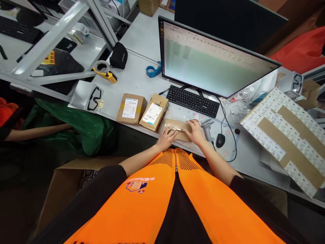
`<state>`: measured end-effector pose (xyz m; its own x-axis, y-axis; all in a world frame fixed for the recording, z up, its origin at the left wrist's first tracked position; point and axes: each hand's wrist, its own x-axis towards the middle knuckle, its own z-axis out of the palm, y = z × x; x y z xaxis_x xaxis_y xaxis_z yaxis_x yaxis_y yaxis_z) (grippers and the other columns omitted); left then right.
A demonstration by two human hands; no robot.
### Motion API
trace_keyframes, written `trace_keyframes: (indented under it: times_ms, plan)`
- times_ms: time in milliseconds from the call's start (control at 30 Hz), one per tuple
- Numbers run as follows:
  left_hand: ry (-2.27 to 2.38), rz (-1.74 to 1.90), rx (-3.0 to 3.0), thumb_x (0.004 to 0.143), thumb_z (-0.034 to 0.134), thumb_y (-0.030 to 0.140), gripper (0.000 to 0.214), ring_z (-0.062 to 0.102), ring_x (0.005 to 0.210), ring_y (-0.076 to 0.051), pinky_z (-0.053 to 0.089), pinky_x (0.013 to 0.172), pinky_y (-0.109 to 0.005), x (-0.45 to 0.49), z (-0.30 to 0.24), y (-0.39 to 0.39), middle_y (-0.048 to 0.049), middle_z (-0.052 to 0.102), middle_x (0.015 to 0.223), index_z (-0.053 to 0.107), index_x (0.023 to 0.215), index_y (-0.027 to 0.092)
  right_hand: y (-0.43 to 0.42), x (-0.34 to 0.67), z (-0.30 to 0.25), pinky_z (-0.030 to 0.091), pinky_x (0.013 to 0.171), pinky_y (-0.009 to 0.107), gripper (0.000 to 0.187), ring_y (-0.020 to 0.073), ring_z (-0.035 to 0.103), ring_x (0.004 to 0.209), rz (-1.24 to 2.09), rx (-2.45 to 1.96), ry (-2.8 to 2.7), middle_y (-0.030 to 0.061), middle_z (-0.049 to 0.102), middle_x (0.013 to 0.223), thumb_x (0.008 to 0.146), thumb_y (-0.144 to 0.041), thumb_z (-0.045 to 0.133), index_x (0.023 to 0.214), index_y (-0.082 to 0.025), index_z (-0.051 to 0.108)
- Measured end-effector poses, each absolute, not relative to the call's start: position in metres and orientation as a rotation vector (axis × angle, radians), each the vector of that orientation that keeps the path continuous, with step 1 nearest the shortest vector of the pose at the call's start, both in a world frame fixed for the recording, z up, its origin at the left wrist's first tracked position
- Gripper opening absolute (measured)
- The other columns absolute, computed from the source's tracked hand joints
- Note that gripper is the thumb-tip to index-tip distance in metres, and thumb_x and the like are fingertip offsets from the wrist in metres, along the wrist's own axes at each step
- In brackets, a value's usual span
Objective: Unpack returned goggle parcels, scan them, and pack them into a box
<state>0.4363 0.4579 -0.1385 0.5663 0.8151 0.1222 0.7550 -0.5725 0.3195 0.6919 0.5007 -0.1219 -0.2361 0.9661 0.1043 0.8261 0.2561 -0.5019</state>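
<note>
- Table (pixel 142 44): a pale worktop carries everything; the person in an orange vest stands at its near edge.
- Monitor (pixel 213 64): lit and tilted, behind the keyboard (pixel 192 100).
- Label sheets (pixel 286 135): big brown sheets of white stickers lie well to the right.
- Parcel (pixel 177 129): a flat brown packet with a shiny taped seam lies at the table's near edge, just in front of the keyboard. Both hands are on it, so the step in hand looks like pressing or smoothing it flat.
- Left hand (pixel 168 137): fingers spread flat, palm down on the parcel's near left end; pressing, not gripping.
- Right hand (pixel 196 130): also flat and open over the parcel's right end, holding nothing.
- Next move, as I judge it: a grip on the packet's edges, or a reach for the scanner (pixel 207 130) just right of the right hand.
- Two boxes (pixel 131 107), (pixel 154 112): labelled, side by side, just left of the parcel, crowding that side.
- Mouse (pixel 220 140): past the scanner, its cable trailing across the table.
- Tape guns: yellow (pixel 105 72) and blue (pixel 153 70), well apart from the hands.
</note>
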Motion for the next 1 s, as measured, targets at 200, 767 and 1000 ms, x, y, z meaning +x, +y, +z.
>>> trace_keyframes:
  times_ms: [200, 767, 1000]
  plan:
    - [1.338, 0.300, 2.571, 0.107, 0.061, 0.034, 0.039, 0.054, 0.143, -0.035, 0.041, 0.122, -0.053, 0.439, -0.131, 0.458, -0.0126, 0.073, 0.136, 0.070, 0.144, 0.022, 0.511, 0.679, -0.106, 0.047, 0.102, 0.040, 0.044, 0.0302, 0.062, 0.115, 0.430, -1.563, -2.607, 0.0180, 0.068, 0.132, 0.109, -0.043, 0.051, 0.142, -0.019, 0.066]
    - [1.304, -0.020, 2.608, 0.104, 0.054, 0.017, 0.016, 0.062, 0.106, -0.033, 0.046, 0.096, -0.045, 0.452, -0.076, 0.465, -0.0158, 0.069, 0.107, 0.070, 0.110, 0.018, 0.600, 0.694, -0.124, 0.035, 0.073, 0.029, 0.055, 0.0203, 0.058, 0.084, 0.855, -2.025, -2.175, 0.0095, 0.076, 0.096, 0.106, -0.063, 0.048, 0.095, -0.017, 0.077]
    - [1.019, -0.077, 2.503, 0.103, 0.059, 0.027, 0.028, 0.069, 0.104, -0.028, 0.053, 0.090, -0.039, 0.412, -0.067, 0.456, -0.0123, 0.069, 0.126, 0.073, 0.127, 0.023, 0.571, 0.678, -0.096, 0.033, 0.115, 0.044, 0.037, 0.0297, 0.054, 0.131, 0.436, -1.599, -2.251, 0.0182, 0.068, 0.139, 0.107, -0.026, 0.046, 0.133, -0.014, 0.070]
